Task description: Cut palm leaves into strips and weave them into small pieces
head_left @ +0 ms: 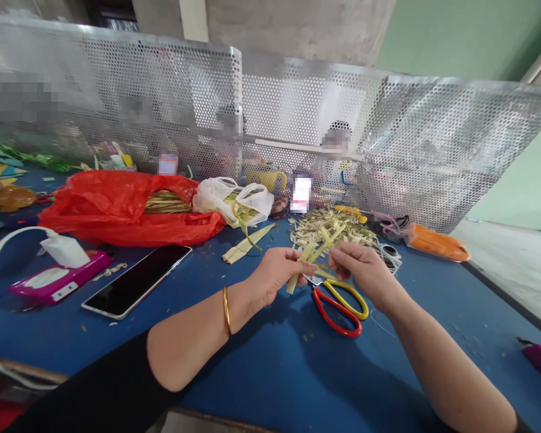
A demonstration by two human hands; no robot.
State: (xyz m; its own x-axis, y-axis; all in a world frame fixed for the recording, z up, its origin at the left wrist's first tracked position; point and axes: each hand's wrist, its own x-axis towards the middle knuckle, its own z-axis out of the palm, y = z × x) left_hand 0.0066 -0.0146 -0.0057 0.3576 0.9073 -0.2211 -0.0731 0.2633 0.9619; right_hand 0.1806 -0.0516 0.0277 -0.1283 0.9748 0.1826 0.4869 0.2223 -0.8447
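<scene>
Pale green strips of dried leaf (pixel 307 252), crossed over one another, are between my two hands above the blue table. My left hand (pixel 273 273), with a gold bangle on its wrist, pinches the strips between thumb and fingers. Close on its right, my right hand (pixel 365 267) has thumb and fingers pressed together at a strip's end. Just below the hands lie scissors (pixel 316 300) with one red and one yellow handle, their blades partly hidden. Behind the hands spreads a heap of leaf scraps (pixel 333 228). One broad leaf piece (pixel 247 243) lies to the left.
A red plastic bag (pixel 103 207) holding leaf strips and a white bag (pixel 202 201) lie at the back left. Nearer are a phone (pixel 137 281) and a purple power strip (pixel 58 282). A perforated metal screen (pixel 297 108) borders the table; an orange packet (pixel 437 242) lies right.
</scene>
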